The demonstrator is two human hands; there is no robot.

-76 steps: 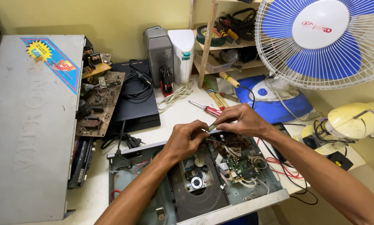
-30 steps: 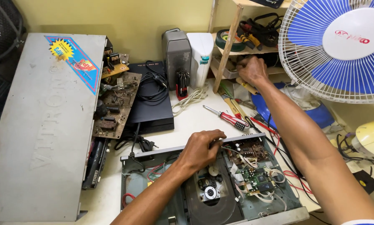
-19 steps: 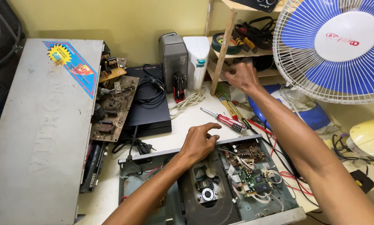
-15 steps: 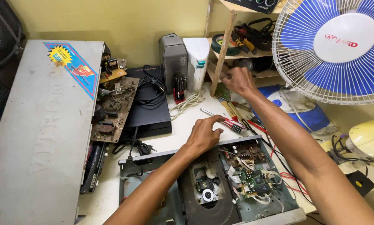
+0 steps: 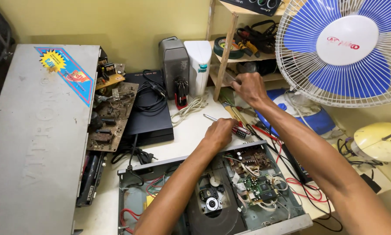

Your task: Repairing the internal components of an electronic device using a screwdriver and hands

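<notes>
1. Left hand (image 5: 220,132) curled over one red-handled screwdriver (image 5: 230,127), just behind open disc player (image 5: 213,191).
2. Right hand (image 5: 249,87) closed at wooden shelf (image 5: 243,56); held item unclear.
3. One yellow-blue-red sticker (image 5: 67,72) on grey cover (image 5: 34,139), left of player.

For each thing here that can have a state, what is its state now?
Disc player: cover off, boards and wires exposed.
Screwdriver: lying on the table, left hand on it.
Right hand: at the lower shelf; what it grips cannot be told.
Fan: blades sharp, seemingly not spinning.
Grey metal cover: removed, lying flat.
</notes>
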